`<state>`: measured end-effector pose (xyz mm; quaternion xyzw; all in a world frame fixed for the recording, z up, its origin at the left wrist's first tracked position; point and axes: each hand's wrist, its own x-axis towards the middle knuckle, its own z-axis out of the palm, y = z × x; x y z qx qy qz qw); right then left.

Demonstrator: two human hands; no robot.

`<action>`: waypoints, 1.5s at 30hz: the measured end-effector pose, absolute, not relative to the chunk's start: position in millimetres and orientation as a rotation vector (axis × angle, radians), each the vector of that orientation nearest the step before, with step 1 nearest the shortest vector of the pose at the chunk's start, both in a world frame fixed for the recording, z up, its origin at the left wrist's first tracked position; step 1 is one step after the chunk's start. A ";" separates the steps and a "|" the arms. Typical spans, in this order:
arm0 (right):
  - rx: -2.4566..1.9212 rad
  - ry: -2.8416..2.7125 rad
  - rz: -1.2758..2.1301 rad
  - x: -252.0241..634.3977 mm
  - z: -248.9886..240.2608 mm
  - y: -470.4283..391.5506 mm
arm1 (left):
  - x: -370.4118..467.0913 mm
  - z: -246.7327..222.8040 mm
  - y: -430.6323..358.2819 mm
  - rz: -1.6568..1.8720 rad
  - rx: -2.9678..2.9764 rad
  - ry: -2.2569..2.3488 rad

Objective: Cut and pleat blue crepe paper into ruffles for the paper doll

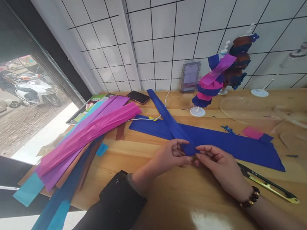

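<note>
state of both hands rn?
Left hand: closed, fingers pinching the blue strip.
Right hand: fingertips pinched at the strip's near end.

Bright daylight from nine o'clock hazed the street (6,133); glare whitened the table (163,211) toward five o'clock, pixelation masked a patch at two, and distortion stretched the edges.

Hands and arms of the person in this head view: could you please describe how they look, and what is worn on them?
Both hands are bare, without gloves. The left hand comes from a black sleeve with small white specks, and a greyish band at the wrist. The right hand has a bracelet of dark and gold-coloured round beads; its visible forearm has no sleeve.
</note>
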<state>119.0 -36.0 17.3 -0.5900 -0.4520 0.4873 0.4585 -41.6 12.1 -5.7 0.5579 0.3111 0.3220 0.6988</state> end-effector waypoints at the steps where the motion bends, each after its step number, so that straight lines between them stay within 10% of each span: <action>1: -1.448 -1.115 1.208 118.7 16.6 -36.0 | -41.4 -5.6 12.1 0.714 1.258 0.689; 45: -1.390 -1.170 1.213 124.8 8.1 -35.9 | -39.5 7.2 5.3 0.790 1.307 0.815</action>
